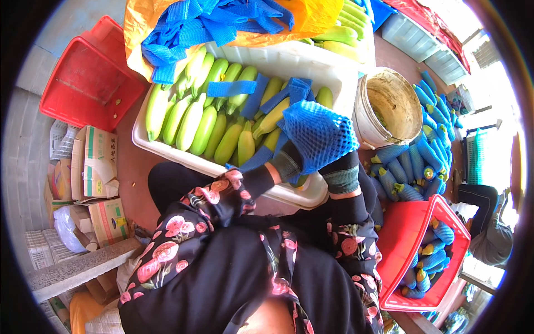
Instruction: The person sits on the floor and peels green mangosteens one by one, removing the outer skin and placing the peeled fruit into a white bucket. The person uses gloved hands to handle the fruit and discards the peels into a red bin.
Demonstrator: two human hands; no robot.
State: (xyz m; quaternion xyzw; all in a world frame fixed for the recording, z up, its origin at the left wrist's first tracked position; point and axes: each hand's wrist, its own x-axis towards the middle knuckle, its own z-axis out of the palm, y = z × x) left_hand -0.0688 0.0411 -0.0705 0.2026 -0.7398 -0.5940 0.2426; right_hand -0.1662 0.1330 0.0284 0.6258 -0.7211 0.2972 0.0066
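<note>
Both hands wear dark gloves with grey-green cuffs. A blue foam net sleeve (319, 135) is stretched wide between my left hand (293, 155) and my right hand (338, 167), over the right part of a white plastic crate (227, 170). The net covers the fingers of both hands, so their exact grip is hidden. Light green zucchini (191, 125) lie side by side in the crate. Flat blue foam sleeves (231, 88) rest across some of them, and more are close to the stretched net.
An orange bag (137, 37) of blue sleeves overhangs the crate's far edge. To the right stand a white bucket (392, 108), a heap of sleeved zucchini (417, 158) and a red crate (406, 246) holding more. A red crate (89, 83) and cardboard boxes (98, 163) are left. A person (492, 242) sits far right.
</note>
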